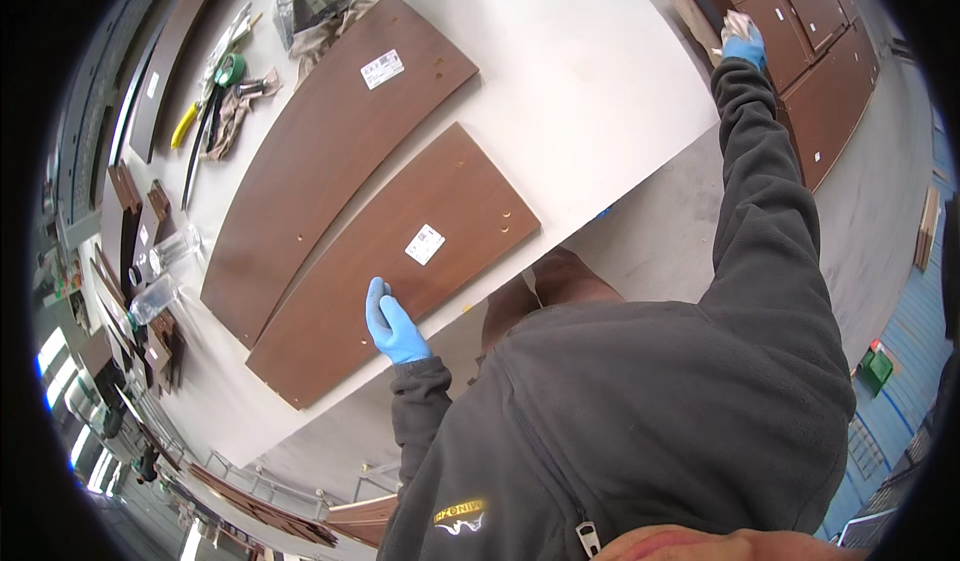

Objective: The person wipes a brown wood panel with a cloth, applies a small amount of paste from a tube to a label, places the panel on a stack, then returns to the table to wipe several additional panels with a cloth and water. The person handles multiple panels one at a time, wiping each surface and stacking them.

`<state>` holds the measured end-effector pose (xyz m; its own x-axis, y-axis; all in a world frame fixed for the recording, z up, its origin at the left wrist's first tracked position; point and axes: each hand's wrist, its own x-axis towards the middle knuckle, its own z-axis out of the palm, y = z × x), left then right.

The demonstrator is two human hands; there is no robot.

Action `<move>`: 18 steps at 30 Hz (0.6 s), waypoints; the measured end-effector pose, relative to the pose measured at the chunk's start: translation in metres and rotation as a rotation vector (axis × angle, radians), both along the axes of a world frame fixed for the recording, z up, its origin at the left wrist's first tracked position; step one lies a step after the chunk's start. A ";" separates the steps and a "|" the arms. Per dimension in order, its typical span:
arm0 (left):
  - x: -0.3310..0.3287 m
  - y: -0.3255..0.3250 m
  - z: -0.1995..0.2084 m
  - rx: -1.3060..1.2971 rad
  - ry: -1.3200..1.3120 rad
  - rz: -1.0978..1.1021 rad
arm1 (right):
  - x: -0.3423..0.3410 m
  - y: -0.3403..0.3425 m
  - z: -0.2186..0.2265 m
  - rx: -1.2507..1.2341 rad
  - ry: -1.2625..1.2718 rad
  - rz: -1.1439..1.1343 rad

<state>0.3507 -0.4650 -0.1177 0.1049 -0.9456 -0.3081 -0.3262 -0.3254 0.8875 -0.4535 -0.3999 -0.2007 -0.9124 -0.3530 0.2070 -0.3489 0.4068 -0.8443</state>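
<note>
Two dark brown curved panels with white labels lie side by side on a white table (590, 61). On the near panel (445, 196), close to its front edge, rests my left hand (396, 326) in a blue glove, open with its fingers stretched out. The far panel (350, 121) has small drilled holes at its ends. My right arm reaches far out to the right. There my right hand (745, 49), also gloved in blue, is closed on a pale crumpled cloth (739, 26) by the edge of stacked brown panels (775, 23).
Left on the table are green tape (230, 69), a yellow-handled tool (184, 126), a brown rag (232, 121), a clear plastic bag (300, 1) and two clear bottles (153, 301). Narrow brown strips (122, 221) line the left edge. A green box (876, 371) stands at far right.
</note>
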 end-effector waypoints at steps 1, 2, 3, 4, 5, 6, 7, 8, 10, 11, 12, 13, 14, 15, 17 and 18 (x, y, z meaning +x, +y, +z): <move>0.002 0.001 -0.001 -0.009 -0.057 0.013 | 0.006 -0.019 -0.002 -0.145 -0.093 0.100; 0.005 0.002 -0.001 -0.044 -0.171 -0.042 | 0.021 -0.043 -0.003 0.003 0.092 0.124; 0.007 0.003 -0.003 -0.095 -0.228 -0.091 | 0.044 -0.072 -0.001 0.140 0.286 0.125; 0.011 0.006 -0.004 -0.134 -0.303 -0.104 | 0.070 -0.109 0.003 0.267 0.383 0.169; 0.015 0.008 -0.006 -0.173 -0.391 -0.111 | 0.100 -0.146 0.010 0.384 0.487 0.212; 0.019 0.013 -0.009 -0.243 -0.460 -0.120 | 0.135 -0.177 0.018 0.501 0.585 0.262; 0.025 0.018 -0.011 -0.234 -0.538 -0.121 | 0.174 -0.208 0.029 0.609 0.688 0.315; 0.030 0.024 -0.014 -0.196 -0.606 -0.062 | 0.217 -0.226 0.041 0.597 0.718 0.297; 0.038 0.037 -0.022 -0.135 -0.659 0.041 | 0.307 -0.229 0.065 0.435 0.835 0.448; 0.041 0.043 -0.026 -0.133 -0.713 0.029 | 0.351 -0.223 0.077 0.278 0.913 0.612; 0.043 0.048 -0.030 -0.121 -0.829 -0.039 | 0.399 -0.216 0.081 0.141 0.857 0.862; 0.043 0.052 -0.033 -0.057 -0.922 -0.087 | 0.449 -0.203 0.081 0.001 0.786 1.104; 0.042 0.055 -0.035 -0.009 -0.967 -0.173 | 0.493 -0.189 0.078 -0.027 0.743 1.241; 0.038 0.058 -0.036 -0.024 -0.979 -0.219 | 0.529 -0.174 0.073 -0.047 0.704 1.384; 0.029 0.064 -0.034 0.044 -0.980 -0.274 | 0.572 -0.143 0.060 0.084 0.606 1.472; 0.024 0.068 -0.032 -0.012 -0.979 -0.269 | 0.578 -0.130 0.054 0.093 0.579 1.439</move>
<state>0.3747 -0.3974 -0.1494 0.0889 -0.9775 -0.1911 -0.9729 -0.1264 0.1937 0.1242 -0.5299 -0.1465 0.3884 -0.8613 0.3277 -0.7355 -0.5040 -0.4529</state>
